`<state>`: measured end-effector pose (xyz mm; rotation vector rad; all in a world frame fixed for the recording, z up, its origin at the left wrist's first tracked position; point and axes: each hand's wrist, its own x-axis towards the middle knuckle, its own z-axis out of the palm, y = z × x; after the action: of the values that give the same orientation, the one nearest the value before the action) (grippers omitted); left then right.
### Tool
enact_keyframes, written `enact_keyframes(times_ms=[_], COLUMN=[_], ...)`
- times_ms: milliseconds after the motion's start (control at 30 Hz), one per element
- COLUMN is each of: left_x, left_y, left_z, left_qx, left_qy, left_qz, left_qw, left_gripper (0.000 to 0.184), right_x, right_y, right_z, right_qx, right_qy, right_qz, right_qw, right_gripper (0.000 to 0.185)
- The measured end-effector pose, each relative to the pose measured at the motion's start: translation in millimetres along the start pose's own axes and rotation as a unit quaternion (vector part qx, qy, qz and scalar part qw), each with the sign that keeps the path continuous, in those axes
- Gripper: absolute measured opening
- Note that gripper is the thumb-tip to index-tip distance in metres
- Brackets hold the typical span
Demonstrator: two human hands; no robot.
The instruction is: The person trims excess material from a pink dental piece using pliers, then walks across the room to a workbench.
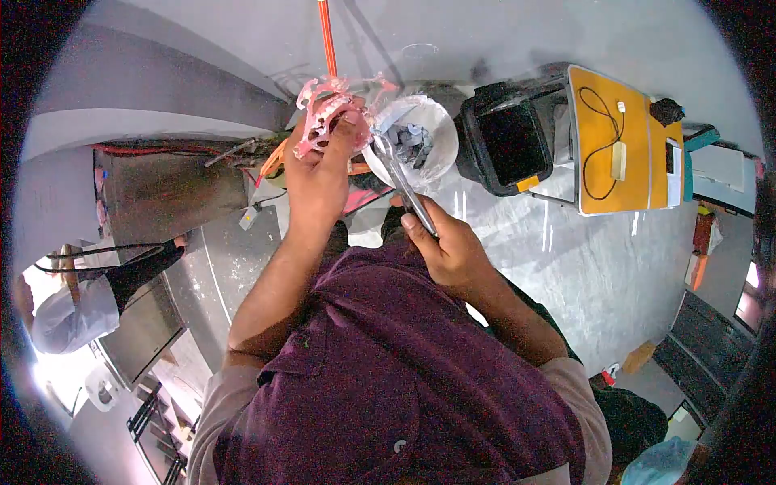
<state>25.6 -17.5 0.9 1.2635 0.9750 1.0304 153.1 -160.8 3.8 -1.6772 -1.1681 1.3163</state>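
Note:
My left hand (323, 174) is closed round a pink, lattice-like piece (323, 121) with whitish parts, held up near the top centre. In my right hand (444, 242) is a long metal tool (408, 190), its handle gripped by thumb and fingers. The tool's upper end is close to the right side of the pink piece; whether they touch is not clear. Behind the tool stands a white bucket (443, 137) with crumpled grey-blue scraps (414, 145) inside.
Right of the bucket is a black open-topped bin (513, 145). Beyond it lies a yellow board (598, 145) with a black cable. An orange pole (327, 36) rises at the top. Another person's pale sleeve (77, 315) shows at the far left.

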Motion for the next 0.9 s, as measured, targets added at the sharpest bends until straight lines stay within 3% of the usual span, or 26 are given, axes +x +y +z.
enact_keyframes(times_ms=[267,333,367,433,533,567,633,667,700,733,767,833,867,900], left_x=[7,12,14,17,21,22,22,20,18,16,16,17,20,21], left_y=[-4,-10,-11,-11,-14,-15,-16,-15,-12,-11,-11,-12,-13,-15], left_z=[-3,-7,-7,-9,-14,-13,-11,-10,-8,-7,-4,0,-2,-2], left_qx=[-0.002,-0.126,-0.127,-0.2,-0.276,-0.277,-0.243,-0.243,-0.077,0.091,0.091,0.263,0.305,0.304], left_qy=[-0.003,-0.029,-0.03,-0.039,-0.092,-0.093,-0.076,-0.076,-0.078,-0.078,-0.078,-0.088,-0.102,-0.103], left_qz=[-0.019,-0.057,-0.057,-0.149,-0.196,-0.196,-0.226,-0.226,-0.127,-0.022,-0.022,0.273,0.3,0.299], left_qw=[1.0,0.99,0.99,0.968,0.936,0.936,0.94,0.94,0.986,0.993,0.993,0.921,0.898,0.898], left_gripper=[0.024,0.024,0.024,0.024,0.022,0.022,0.021,0.021,0.02,0.019,0.019,0.018,0.018,0.018], right_x=[0,-1,-2,-4,-3,-3,-3,-1,0,2,4,8,9,10], right_y=[-3,0,0,-3,-6,-5,-3,2,9,13,16,19,22,26], right_z=[2,2,2,2,0,0,2,4,7,8,8,6,4,1], right_qx=[0.052,0.123,0.123,0.279,0.296,0.295,0.069,0.069,0.011,-0.047,-0.047,-0.004,-0.003,0.094], right_qy=[-0.001,-0.028,-0.027,-0.077,-0.086,-0.085,0.005,0.005,0.042,0.078,0.079,0.058,0.059,-0.004], right_qz=[0.015,0.036,0.037,0.093,0.083,0.083,0.045,0.045,0.01,-0.024,-0.024,-0.027,-0.026,0.029], right_qw=[0.999,0.991,0.991,0.953,0.948,0.948,0.997,0.997,0.999,0.996,0.996,0.998,0.998,0.995], right_gripper=[0.027,0.026,0.026,0.026,0.026,0.026,0.025,0.025,0.025,0.025,0.025,0.026,0.026,0.028])
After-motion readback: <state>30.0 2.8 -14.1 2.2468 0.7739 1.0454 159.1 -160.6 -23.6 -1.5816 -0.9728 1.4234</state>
